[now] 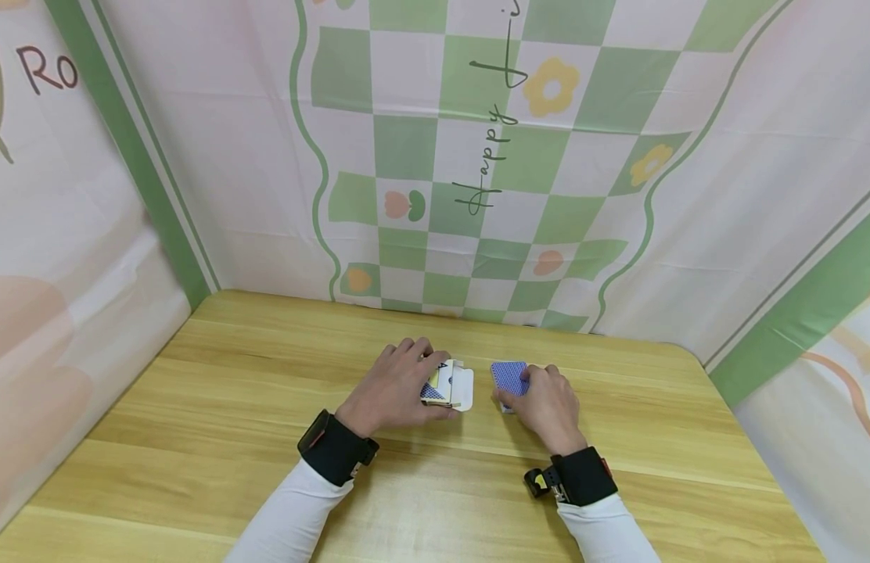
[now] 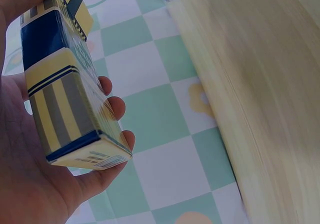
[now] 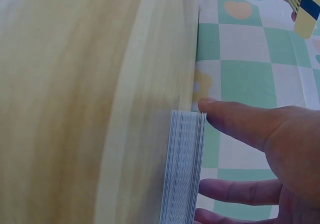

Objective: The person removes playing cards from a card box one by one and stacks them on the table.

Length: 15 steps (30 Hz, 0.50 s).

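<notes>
My left hand (image 1: 400,383) grips a playing card box (image 1: 440,385) across its width, with the thumb on the near side. The box lies on its side above the table, its white end flap (image 1: 464,389) folded out to the right. In the left wrist view, the box (image 2: 65,104) shows yellow, grey and navy stripes and a barcode on its end. To the right, a squared deck of playing cards (image 1: 508,377) with blue patterned backs lies on the table. My right hand (image 1: 551,405) holds it with thumb and fingers at its edges; the deck's layered side (image 3: 184,169) faces the right wrist camera.
The light wooden table (image 1: 231,391) ends at a hanging cloth (image 1: 470,156) with green and white checks. More printed cloth (image 1: 69,234) hangs along the left side. A narrow gap of bare wood separates the box flap from the deck.
</notes>
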Motion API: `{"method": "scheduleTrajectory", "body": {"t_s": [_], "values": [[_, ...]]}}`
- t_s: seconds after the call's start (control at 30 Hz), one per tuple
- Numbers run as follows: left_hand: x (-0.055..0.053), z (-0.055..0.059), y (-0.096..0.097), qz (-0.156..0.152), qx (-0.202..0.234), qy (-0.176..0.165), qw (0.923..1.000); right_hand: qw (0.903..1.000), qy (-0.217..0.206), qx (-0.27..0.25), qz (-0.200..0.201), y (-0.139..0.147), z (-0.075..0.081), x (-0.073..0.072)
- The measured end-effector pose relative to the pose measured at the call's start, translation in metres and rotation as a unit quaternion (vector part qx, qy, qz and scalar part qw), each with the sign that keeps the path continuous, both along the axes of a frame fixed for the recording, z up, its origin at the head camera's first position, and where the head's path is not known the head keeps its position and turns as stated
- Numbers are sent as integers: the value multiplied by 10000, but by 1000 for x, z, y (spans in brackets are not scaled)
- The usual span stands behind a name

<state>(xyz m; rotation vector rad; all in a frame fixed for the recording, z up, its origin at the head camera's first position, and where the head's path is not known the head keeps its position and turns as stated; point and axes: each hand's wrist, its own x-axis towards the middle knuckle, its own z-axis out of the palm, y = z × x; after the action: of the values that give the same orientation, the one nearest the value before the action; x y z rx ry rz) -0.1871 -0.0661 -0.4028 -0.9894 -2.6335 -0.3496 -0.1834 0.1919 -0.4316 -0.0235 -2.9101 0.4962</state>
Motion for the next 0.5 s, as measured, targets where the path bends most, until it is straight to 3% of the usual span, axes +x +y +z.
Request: {"method": "scheduleTrajectory", "body": {"t_s": [0.5], "values": [[0, 0, 0, -12, 107, 7, 9999, 9999, 95, 20, -50, 0, 0, 0]]}}
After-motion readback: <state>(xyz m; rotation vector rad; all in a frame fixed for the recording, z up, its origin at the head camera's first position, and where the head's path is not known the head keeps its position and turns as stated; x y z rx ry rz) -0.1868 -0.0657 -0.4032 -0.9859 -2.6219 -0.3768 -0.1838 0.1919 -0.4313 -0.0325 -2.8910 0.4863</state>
